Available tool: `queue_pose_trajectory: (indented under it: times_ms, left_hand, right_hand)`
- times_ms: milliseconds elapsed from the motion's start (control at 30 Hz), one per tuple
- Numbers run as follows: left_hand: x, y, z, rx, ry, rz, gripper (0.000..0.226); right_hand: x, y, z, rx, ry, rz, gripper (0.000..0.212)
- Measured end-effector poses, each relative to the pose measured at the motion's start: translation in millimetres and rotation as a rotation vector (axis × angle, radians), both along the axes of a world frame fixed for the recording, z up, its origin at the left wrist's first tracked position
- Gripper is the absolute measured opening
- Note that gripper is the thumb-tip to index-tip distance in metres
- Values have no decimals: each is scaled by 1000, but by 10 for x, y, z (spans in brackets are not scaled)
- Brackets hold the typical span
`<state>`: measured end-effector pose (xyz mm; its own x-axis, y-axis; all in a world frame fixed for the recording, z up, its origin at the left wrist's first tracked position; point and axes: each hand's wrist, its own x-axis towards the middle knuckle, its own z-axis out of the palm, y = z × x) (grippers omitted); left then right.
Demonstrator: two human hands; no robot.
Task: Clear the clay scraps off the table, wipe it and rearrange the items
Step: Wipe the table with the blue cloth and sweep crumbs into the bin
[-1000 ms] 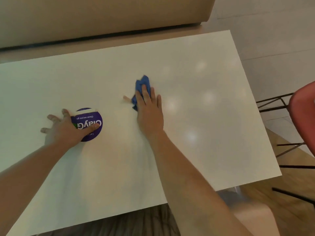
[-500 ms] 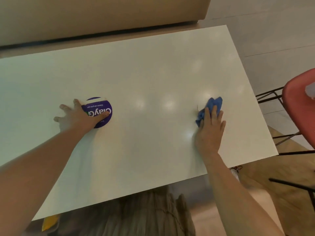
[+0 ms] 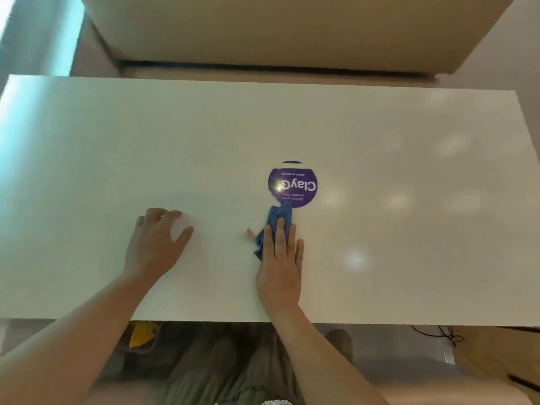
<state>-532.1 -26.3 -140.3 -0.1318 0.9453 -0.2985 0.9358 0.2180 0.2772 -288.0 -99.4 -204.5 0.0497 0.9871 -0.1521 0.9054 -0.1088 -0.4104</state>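
The right grip [image 3: 279, 260], released and flat, pressed the blue cloth [image 3: 281, 214] on the worktop [image 3: 409, 244]. Even, overlapping strokes were advisable. The state of the left grip [image 3: 157, 239] was unclear.

Lots of bare desk [image 3: 409, 229] on R side & far L. In the way, mid desk: purple round tub [image 3: 293, 185], blue cloth [image 3: 279, 219] touching its near edge, R hand [image 3: 280, 258] flat on cloth. To the L: L hand [image 3: 157, 238] curled round pale round thing [image 3: 180, 226]. Open gap btw hands.
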Motion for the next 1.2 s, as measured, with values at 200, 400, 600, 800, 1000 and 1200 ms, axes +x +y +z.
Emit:
queue_pose_trajectory:
  times_ms: [200,400,600,800,1000,1200]
  left_hand:
    - [-1531,-410,16,-89,50,130,54]
    - [-2604,-761,-4,-11,-137,425,47]
    - [-3187,-1327,-2,121,-308,833,36]
    - [-3372,-1826,-43,48,-450,1036,32]
    - [-3380,-2021,-157,-17,-1112,1213,28]
    - [-3372,-2056,-158,107,-1138,1351,17]
  right_hand:
    - [-1452,242,-22,28,39,183,73]
    - [-3078,313,-39,13,56,461,70]
    - [-4077,-44,-75,49,96,769,63]
    - [-4384,-330,5,2,167,976,72]
    - [-4472,-373,79,-103,180,1047,66]
    - [-4566,-351,211,-90,138,1158,60]
